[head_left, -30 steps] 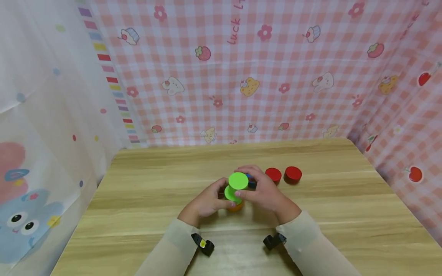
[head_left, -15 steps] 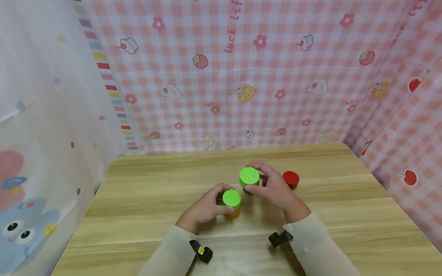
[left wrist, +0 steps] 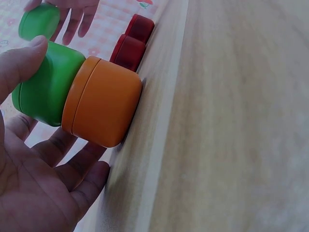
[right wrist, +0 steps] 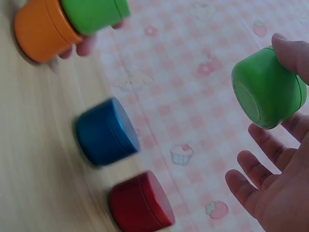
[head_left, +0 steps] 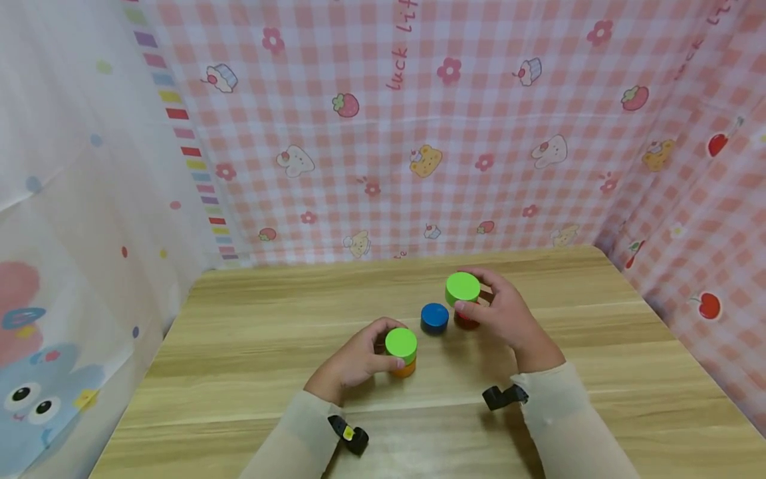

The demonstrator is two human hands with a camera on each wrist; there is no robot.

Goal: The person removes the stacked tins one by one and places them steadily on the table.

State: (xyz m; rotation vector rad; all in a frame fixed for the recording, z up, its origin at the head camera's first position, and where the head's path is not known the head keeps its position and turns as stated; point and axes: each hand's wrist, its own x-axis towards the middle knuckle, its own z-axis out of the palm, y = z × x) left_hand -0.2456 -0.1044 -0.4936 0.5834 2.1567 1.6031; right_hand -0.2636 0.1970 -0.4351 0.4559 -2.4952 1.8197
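Observation:
My left hand (head_left: 362, 357) holds a small round green jar (left wrist: 55, 82) with thumb and fingers. That jar sits on top of a like orange jar (left wrist: 104, 104), which stands on the table. Held up in my right hand (head_left: 509, 313) is a second green jar (right wrist: 270, 87), pinched between thumb and fingers. In the head view it overlaps a red jar (head_left: 467, 320) behind it. Between the two hands a blue jar (head_left: 434, 319) stands on the table. The left wrist view shows two red jars, a nearer red jar (left wrist: 128, 52) and a farther red jar (left wrist: 140, 28).
The wooden table (head_left: 275, 306) runs back to a pink checked cloth (head_left: 383, 186). A white printed curtain (head_left: 78, 199) hangs at the left. Each sleeve carries a black wrist mount, one black mount (head_left: 349, 434) on the left and another black mount (head_left: 505, 397) on the right.
My right hand has carried its green jar from beside the stack rightward, past the blue jar to over the red one. The blue jar is uncovered. My left hand stays at the green-on-orange stack.

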